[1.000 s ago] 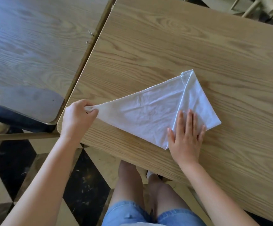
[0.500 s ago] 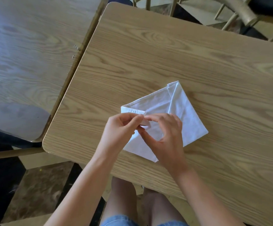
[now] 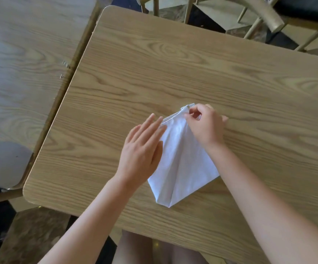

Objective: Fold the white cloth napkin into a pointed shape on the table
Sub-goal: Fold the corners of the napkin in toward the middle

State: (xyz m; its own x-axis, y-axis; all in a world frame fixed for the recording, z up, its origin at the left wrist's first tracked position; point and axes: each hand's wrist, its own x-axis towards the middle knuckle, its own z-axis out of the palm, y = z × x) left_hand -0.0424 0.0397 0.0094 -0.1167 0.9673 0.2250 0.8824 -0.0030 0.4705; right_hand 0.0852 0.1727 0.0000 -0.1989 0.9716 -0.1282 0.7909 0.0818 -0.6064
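We see the napkin (image 3: 181, 164) lying flat near the front edge of the desk (image 3: 192, 73), already folded with two flaps meeting along a centre crease and a point aimed toward the person. The left hand (image 3: 142, 151) lies open, palm down, fingers (image 3: 152, 126) together, over the napkin's left edge; we judge it is there to pin the left flap so it does not spring back. The right hand (image 3: 205, 126) is at the far corner, its grip closed: thumb and forefinger pinch the hemmed corner layers, probably to line them up, though whether all the layers are caught is hard to tell at this angle. The far end looks blunt, so the pointed shape seems only partly done. The desk is pale wood-grain laminate with rounded corners; a second desk (image 3: 21, 73) stands just beside it on the left. Wooden chair legs (image 3: 257, 25) show beyond the far edge, above a dark-and-light tiled floor (image 3: 40, 225).
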